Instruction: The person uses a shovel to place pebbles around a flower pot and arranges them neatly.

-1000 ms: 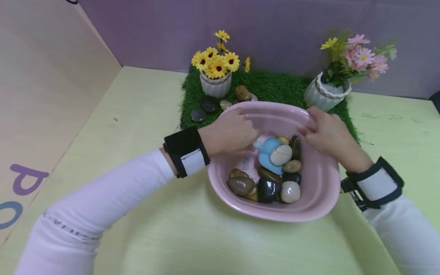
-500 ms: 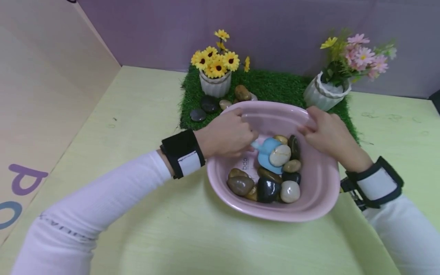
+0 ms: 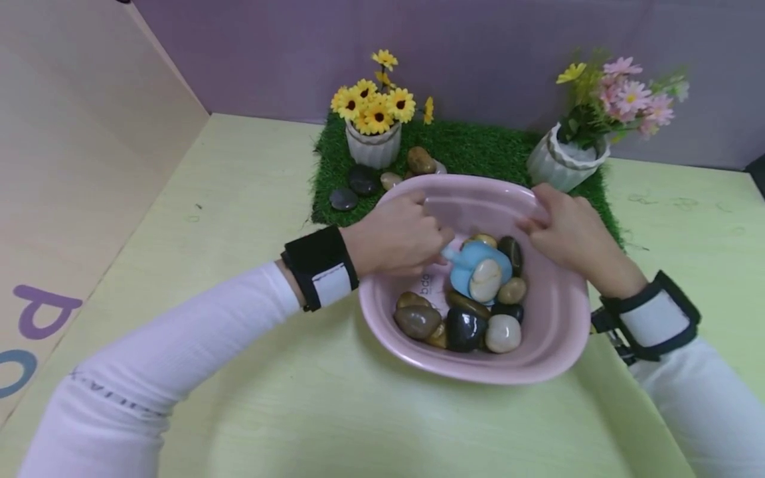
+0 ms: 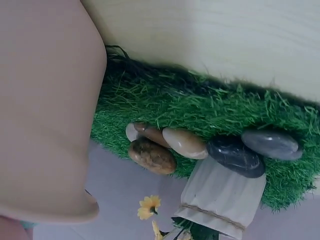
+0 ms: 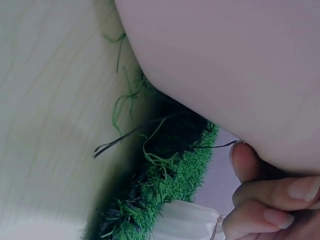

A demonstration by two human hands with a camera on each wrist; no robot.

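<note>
In the head view, a pink basin [image 3: 556, 318] holds several smooth pebbles and a light blue scoop [image 3: 465, 257]. My left hand [image 3: 399, 234] reaches over the basin's left rim, fingers curled round the scoop's short handle. A cream pebble [image 3: 485, 280] lies on the scoop's blade, other pebbles around it. My right hand [image 3: 575, 239] grips the basin's far right rim; the right wrist view shows its curled fingers [image 5: 260, 215] against the rim. The basin's outer wall [image 4: 45, 100] covers much of the left wrist view, where the left hand's grip is hidden.
Behind the basin is a green turf mat [image 3: 478, 143]. On it stand a pot of yellow flowers [image 3: 374, 145] and a tilted pot of pink flowers [image 3: 564, 162]. Dark pebbles [image 3: 363, 180] and a brown pebble [image 3: 421, 160] lie by the left pot.
The scoop has shifted slightly right under the pebbles, and the cream pebble on it has turned more upright. The tan pebble beside it moved slightly right. The right hand keeps its place.
</note>
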